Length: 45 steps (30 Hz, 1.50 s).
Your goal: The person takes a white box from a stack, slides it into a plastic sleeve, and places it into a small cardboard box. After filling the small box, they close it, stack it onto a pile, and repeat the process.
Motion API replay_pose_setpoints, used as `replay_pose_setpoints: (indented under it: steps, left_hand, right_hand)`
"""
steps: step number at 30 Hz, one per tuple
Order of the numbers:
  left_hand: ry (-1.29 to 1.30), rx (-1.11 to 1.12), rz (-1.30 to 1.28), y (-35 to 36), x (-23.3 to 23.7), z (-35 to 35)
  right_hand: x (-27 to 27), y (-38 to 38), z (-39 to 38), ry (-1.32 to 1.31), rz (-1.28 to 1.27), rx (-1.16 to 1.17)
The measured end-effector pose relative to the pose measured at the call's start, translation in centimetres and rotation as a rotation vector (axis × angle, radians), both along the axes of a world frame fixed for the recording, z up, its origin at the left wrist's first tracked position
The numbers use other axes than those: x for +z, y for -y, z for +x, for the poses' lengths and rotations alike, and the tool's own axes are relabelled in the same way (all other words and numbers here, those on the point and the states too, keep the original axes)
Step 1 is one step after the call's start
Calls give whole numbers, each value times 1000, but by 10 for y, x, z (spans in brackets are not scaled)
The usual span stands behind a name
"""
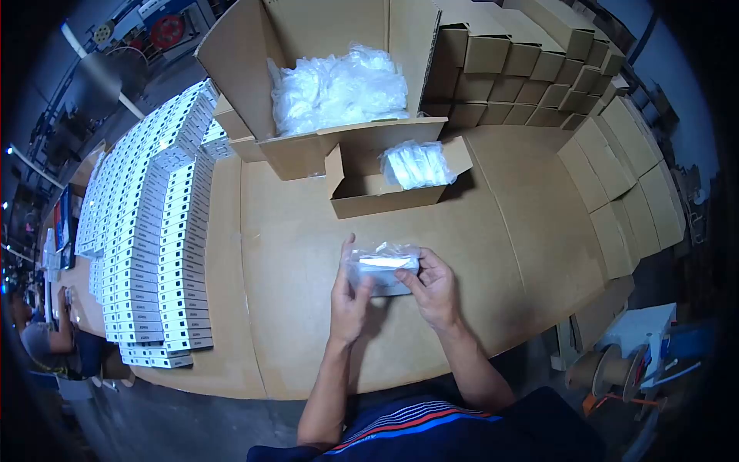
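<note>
Between my two hands is a clear plastic bag [387, 271] with a flat, pale item inside, held above the cardboard-covered table. My left hand [350, 296] grips its left side, thumb in front and a finger pointing up. On the right side, my right hand [435, 289] pinches the bag with its thumb pressed on the front. What exactly is inside the bag I cannot make out. Just beyond the hands stands a small open carton [385, 206] with a bundle of clear plastic-wrapped pieces [418, 165] at its right end.
A large open box [296, 158] full of clear plastic bags [339, 91] stands at the back. Stacked white boxes [138, 246] cover the table's left side. Brown cartons [523, 61] are piled back right, with more cartons [623, 177] along the right edge. Another person [58, 339] sits far left.
</note>
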<state>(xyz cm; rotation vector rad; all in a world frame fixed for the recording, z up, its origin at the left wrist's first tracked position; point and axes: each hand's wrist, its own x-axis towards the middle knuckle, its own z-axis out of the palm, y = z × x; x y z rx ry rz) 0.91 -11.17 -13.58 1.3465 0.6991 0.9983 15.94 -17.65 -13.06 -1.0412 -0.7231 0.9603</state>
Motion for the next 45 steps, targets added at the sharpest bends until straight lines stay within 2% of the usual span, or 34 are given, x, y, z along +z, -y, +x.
replay_pose_setpoints:
  steps: [1, 2, 5, 7, 10, 13, 16, 19, 20, 23, 24, 27, 28, 31, 32, 35, 39, 40, 44, 45]
  left_hand:
    - [-85, -5, 87, 1, 5, 1]
    - [-16, 68, -4, 6, 12, 6]
    - [-36, -32, -208, 9, 11, 0]
    - [-24, 94, -263, 13, 12, 8]
    - [-93, 136, -347, 15, 10, 6]
    - [-137, 204, -243, 17, 12, 10]
    - [-85, 244, -309, 12, 19, 10]
    - [-50, 238, -284, 9, 19, 9]
    - [-86, 200, -244, 8, 21, 7]
    - [-18, 215, -308, 10, 36, 9]
    - [-26, 178, -296, 7, 31, 3]
    - [-12, 144, -271, 2, 34, -7]
    - [24, 78, -316, 2, 42, -11]
    - [-132, -43, 2, 0, 46, -18]
    - [-131, -65, 1, 4, 53, -19]
    - [-311, -246, 139, -11, 58, -31]
    - [-327, -203, -10, -17, 49, -34]
    - [-270, -201, -125, -16, 60, -32]
    - [-272, -292, 83, -33, 55, -35]
    - [-319, -208, 137, -35, 59, -31]
  right_hand:
    - [1, 0, 2, 60, 21, 18]
    - [4, -1, 5, 119, 42, 36]
    - [4, -3, 11, 307, 68, 106]
    - [7, -2, 16, 480, 42, 151]
    - [8, -2, 18, 523, -30, 154]
    - [29, 0, 3, 53, -203, -52]
    - [25, 0, 9, 264, 152, -61]
    - [34, 5, 14, 665, 87, 198]
    - [29, 3, 14, 760, 55, 206]
    - [28, 0, 13, 623, -92, 218]
    - [30, -2, 11, 622, -37, 187]
    - [39, -2, 11, 727, -51, 208]
    - [38, -1, 11, 838, -81, 185]
    - [41, -1, 10, 886, -77, 100]
    - [40, -2, 11, 806, -78, 121]
    - [51, -4, 14, 836, 31, 106]
    - [68, -5, 21, 1012, 9, 154]
    - [72, -6, 27, 1134, 87, 183]
    - [96, -16, 42, 1251, 234, 367]
    - [100, -22, 49, 1269, 256, 299]
